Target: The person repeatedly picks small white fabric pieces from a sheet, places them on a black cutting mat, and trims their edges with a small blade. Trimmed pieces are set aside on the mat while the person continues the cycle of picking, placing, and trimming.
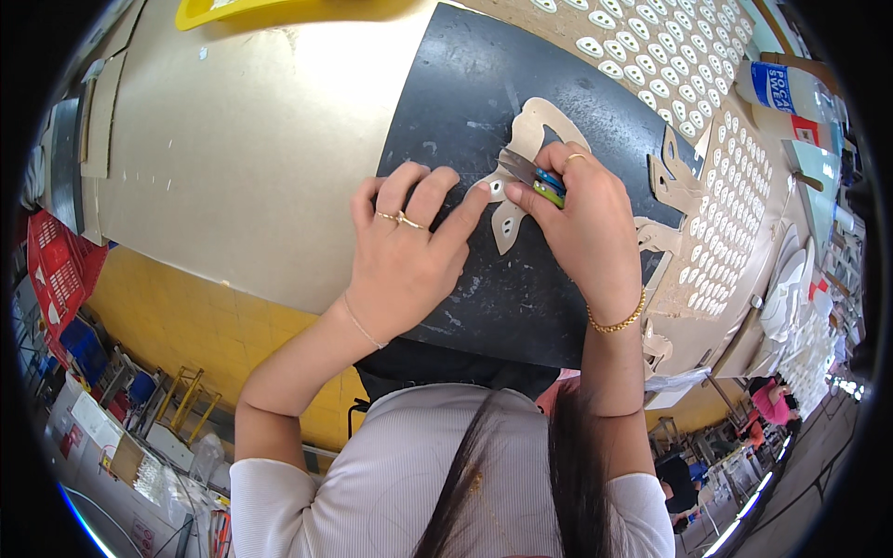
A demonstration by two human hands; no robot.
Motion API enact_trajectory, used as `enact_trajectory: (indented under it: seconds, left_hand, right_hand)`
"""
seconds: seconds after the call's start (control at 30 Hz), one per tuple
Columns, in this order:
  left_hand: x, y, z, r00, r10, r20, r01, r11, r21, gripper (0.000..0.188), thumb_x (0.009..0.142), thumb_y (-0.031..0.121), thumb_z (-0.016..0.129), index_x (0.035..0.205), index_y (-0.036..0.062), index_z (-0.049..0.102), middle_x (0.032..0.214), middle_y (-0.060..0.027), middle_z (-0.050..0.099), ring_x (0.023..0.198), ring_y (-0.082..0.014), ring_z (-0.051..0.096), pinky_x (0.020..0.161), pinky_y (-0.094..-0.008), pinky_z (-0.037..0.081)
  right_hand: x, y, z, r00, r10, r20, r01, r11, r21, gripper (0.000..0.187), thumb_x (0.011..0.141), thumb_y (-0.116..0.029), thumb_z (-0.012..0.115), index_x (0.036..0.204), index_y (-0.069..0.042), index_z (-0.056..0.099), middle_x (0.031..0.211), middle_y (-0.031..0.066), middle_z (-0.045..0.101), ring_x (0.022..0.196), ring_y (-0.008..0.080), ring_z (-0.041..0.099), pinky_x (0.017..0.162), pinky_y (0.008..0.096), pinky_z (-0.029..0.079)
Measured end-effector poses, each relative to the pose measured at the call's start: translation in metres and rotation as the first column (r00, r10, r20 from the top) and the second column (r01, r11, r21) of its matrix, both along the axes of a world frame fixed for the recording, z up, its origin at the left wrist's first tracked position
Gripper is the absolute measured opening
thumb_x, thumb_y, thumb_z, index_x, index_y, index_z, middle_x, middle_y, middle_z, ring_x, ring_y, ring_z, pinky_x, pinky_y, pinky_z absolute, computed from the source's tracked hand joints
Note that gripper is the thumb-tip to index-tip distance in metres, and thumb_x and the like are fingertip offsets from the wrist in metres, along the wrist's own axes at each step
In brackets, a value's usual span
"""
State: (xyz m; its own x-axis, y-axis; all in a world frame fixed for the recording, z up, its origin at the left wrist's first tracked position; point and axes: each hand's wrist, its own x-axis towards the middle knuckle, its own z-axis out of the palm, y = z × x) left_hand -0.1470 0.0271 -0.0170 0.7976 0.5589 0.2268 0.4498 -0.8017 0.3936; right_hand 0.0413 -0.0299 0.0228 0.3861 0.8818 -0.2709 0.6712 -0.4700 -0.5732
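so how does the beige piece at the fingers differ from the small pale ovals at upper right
The beige piece is large and curving; the pale ovals are small and compact. The beige piece lies singly on the black mat, under the fingers; the ovals lie many together on a brown sheet, with nothing touching them. Both show small dark spots.

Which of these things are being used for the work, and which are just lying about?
Seem part of the work:
tan cutout, under the left hand
small cutting tool, in the right hand
black mat beneath
probably the small white pieces in rows, like those on the cutout

Apparently just lying about:
plastic bottle
red crate
yellow tray, perhaps
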Motion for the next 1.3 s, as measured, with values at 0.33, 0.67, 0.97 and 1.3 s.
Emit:
enact_trajectory:
  seconds: [0.33, 0.67, 0.97, 1.3]
  left_hand:
    - [0.011, 0.015, -0.003, 0.998, -0.066, -0.006, 0.066, 0.997, 0.046, 0.038, 0.079, 0.007, 0.070, 0.116, 0.0167, 0.071, 0.116, -0.0042, 0.057, 0.111, -0.0262, 0.052, 0.092, -0.0464, 0.037]
    - [-0.020, -0.005, -0.003, 0.987, -0.089, -0.132, 0.090, 0.996, 0.005, 0.059, 0.089, 0.030, 0.072, 0.143, 0.0111, 0.056, 0.154, -0.0080, 0.048, 0.143, -0.0259, 0.042, 0.120, -0.0517, 0.027]
    - [-0.017, -0.008, -0.006, 0.998, -0.048, -0.049, 0.050, 0.997, 0.053, 0.049, 0.089, 0.027, 0.071, 0.135, 0.0144, 0.063, 0.148, -0.0084, 0.054, 0.139, -0.0272, 0.046, 0.116, -0.0523, 0.031]
    - [-0.016, -0.006, -0.008, 0.999, -0.018, 0.049, 0.016, 0.999, 0.043, 0.053, 0.088, 0.021, 0.070, 0.138, 0.0113, 0.058, 0.142, -0.0093, 0.057, 0.135, -0.0253, 0.049, 0.114, -0.0487, 0.032]
  right_hand:
    - [0.002, 0.004, -0.001, 1.000, -0.003, -0.007, 0.002, 0.999, -0.053, 0.026, 0.083, -0.021, 0.080, 0.096, -0.002, 0.069, 0.094, 0.0171, 0.070, 0.087, 0.0379, 0.070, 0.074, 0.0447, 0.054]
    - [-0.002, 0.000, -0.007, 0.998, -0.059, 0.038, 0.057, 0.997, 0.060, 0.033, 0.083, -0.024, 0.082, 0.097, 0.001, 0.066, 0.085, 0.0193, 0.068, 0.080, 0.0376, 0.067, 0.072, 0.0425, 0.050]
    - [0.016, -0.007, -0.004, 0.960, -0.209, 0.188, 0.185, 0.973, 0.137, 0.029, 0.086, -0.028, 0.079, 0.102, -0.007, 0.067, 0.098, 0.0107, 0.065, 0.090, 0.0345, 0.068, 0.076, 0.0441, 0.053]
    - [0.022, 0.001, -0.018, 0.959, -0.235, 0.159, 0.213, 0.967, 0.143, 0.032, 0.083, -0.026, 0.081, 0.102, -0.004, 0.071, 0.108, 0.0146, 0.064, 0.097, 0.0344, 0.068, 0.082, 0.0434, 0.054]
